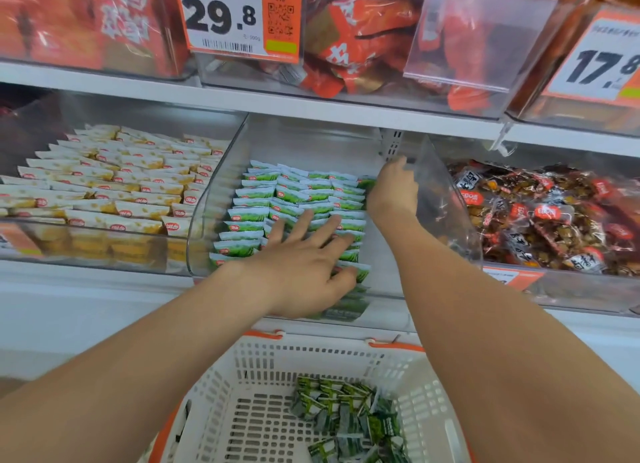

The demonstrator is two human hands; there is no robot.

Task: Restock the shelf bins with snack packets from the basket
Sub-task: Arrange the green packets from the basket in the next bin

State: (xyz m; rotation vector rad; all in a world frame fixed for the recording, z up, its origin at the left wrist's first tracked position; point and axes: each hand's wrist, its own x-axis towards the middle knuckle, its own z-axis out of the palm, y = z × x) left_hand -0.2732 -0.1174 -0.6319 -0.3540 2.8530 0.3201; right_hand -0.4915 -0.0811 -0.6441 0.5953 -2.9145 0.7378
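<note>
The green packets (294, 213) stand on edge in rows in the clear middle bin (446, 199), filling its left and centre; a bare strip of bin floor runs front to back along the right wall. That strip is the gap I judge the coming move turns on, its long axis pointing away from me into the shelf.

My right hand (393, 189) is at the far end of that strip, fingers curled over the last packet in the back row; whether they actually pinch it I cannot tell. My left hand (308, 265) lies flat and spread on the front rows, holding nothing, pressing them leftward, as I read it.

More green packets (346, 417) lie loose in the white basket (263, 365) just below the bin, nearer my right arm.

To the left sits a bin of yellow packets (104, 178), to the right a bin of brown snacks (540, 213).
</note>
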